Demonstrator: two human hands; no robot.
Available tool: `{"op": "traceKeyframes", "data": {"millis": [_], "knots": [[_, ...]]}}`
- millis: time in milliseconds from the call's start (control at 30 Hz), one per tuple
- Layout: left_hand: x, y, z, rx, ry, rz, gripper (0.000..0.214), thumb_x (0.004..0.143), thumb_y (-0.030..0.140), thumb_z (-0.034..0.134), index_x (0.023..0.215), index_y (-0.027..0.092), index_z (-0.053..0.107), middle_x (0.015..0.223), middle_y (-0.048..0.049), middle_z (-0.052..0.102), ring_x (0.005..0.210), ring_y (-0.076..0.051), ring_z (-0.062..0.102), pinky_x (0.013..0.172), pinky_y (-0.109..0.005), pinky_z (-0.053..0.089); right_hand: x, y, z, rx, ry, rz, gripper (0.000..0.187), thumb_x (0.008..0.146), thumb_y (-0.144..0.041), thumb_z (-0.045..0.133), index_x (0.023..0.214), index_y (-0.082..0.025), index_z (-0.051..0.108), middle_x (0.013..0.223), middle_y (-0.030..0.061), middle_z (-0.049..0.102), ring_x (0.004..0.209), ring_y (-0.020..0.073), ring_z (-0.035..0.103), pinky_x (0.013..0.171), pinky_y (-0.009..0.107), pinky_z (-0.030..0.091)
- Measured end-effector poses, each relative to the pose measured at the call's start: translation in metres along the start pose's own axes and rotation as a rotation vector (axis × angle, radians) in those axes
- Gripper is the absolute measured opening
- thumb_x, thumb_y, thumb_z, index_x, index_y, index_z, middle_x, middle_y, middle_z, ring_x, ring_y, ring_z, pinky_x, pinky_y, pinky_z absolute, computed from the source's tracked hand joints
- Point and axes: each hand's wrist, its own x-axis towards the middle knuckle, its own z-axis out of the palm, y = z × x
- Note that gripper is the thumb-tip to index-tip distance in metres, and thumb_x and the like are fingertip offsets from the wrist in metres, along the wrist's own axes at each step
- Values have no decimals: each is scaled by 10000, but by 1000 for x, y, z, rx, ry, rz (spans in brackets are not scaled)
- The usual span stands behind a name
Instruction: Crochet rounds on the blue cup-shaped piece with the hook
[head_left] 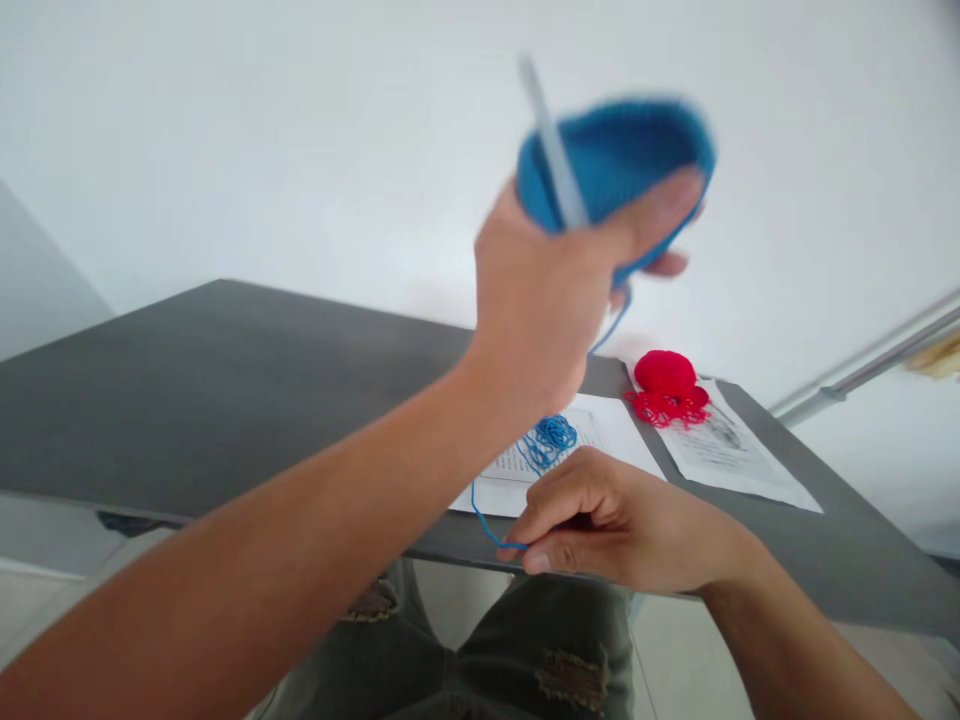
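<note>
Raised well above the table, my left hand (536,290) grips a blue crocheted piece (622,150), shaped like a shallow cup with its hollow facing me. A grey crochet hook (555,150), blurred, sticks up between that hand and the piece. My right hand (607,525) is low at the table's front edge, thumb and finger pinched on a strand of blue yarn (487,530). A loose tangle of blue yarn (551,440) lies just beyond it on a printed sheet (630,440). Another strand hangs down from the crocheted piece behind my left wrist.
A red yarn ball (666,374) with loose red strands sits at the back right on a second printed sheet (750,465). The dark grey table (262,400) stands against a white wall. A metal rail (870,370) runs along the right. My knees are under the front edge.
</note>
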Motion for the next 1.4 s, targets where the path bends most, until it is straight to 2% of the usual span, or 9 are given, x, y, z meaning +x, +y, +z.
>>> {"op": "traceKeyframes", "data": {"millis": [100, 233, 333, 467, 667, 933, 1133, 1267, 1400], "knots": [[-9, -41, -27, 54, -2, -33, 335, 750, 109, 873, 970, 161, 626, 732, 16, 711, 541, -98, 656, 441, -164, 328, -8, -2, -5, 33, 105, 91, 312, 936, -406, 707, 841, -123, 799, 633, 14, 635, 579, 100, 544, 533, 212, 403], [-14, -67, -66, 103, -67, -235, 437, 673, 238, 932, 961, 176, 609, 791, -13, 750, 589, -100, 656, 486, -182, 415, -19, -6, -13, 64, 306, 109, 309, 901, -420, 750, 771, -139, 765, 545, -22, 564, 464, 65, 440, 437, 209, 328], [-15, -62, -86, 160, -178, -348, 474, 614, 236, 969, 918, 170, 611, 699, 4, 722, 545, -103, 635, 473, -189, 421, -24, -7, -20, -1, 418, 77, 287, 904, -399, 749, 770, -145, 765, 531, -21, 578, 433, 50, 382, 398, 211, 274], [-16, -49, -108, 266, -348, -500, 444, 600, 244, 983, 849, 147, 628, 642, 8, 680, 499, -87, 596, 412, -173, 318, -27, -7, -28, -116, 498, 22, 237, 916, -380, 739, 831, -169, 805, 545, -10, 598, 497, 72, 458, 432, 209, 311], [-15, -37, -131, 409, -630, -786, 481, 624, 193, 962, 997, 167, 660, 715, -51, 737, 537, -144, 653, 412, -168, 342, -21, -7, -32, -194, 552, 22, 284, 892, -450, 755, 882, -174, 825, 569, 6, 620, 528, 100, 514, 467, 229, 374], [-6, -23, -140, 610, -912, -1087, 497, 542, 116, 957, 923, 221, 655, 716, 30, 739, 521, -125, 660, 420, -154, 411, -6, 9, -37, -96, 561, 85, 361, 828, -514, 799, 843, -153, 785, 632, 11, 621, 566, 106, 483, 518, 255, 371], [-3, -19, -133, 728, -1061, -1062, 324, 554, 241, 966, 678, 184, 672, 625, -6, 703, 505, -152, 611, 445, -234, 407, 6, 28, -28, 34, 348, 176, 463, 844, -594, 754, 767, -139, 711, 576, -24, 554, 528, 77, 407, 493, 231, 301], [0, -21, -136, 767, -1071, -1071, 334, 555, 259, 962, 579, 171, 640, 568, -18, 685, 457, -131, 552, 410, -224, 332, 7, 35, -23, 139, 225, 204, 547, 884, -669, 666, 713, -151, 624, 517, -65, 471, 473, 52, 322, 458, 214, 234], [1, -25, -141, 754, -1018, -1085, 328, 547, 255, 965, 631, 175, 658, 573, -12, 687, 449, -140, 582, 392, -212, 337, 8, 37, -20, 209, 158, 238, 497, 764, -617, 819, 781, -152, 647, 619, -27, 617, 558, 80, 505, 516, 200, 368]]}}
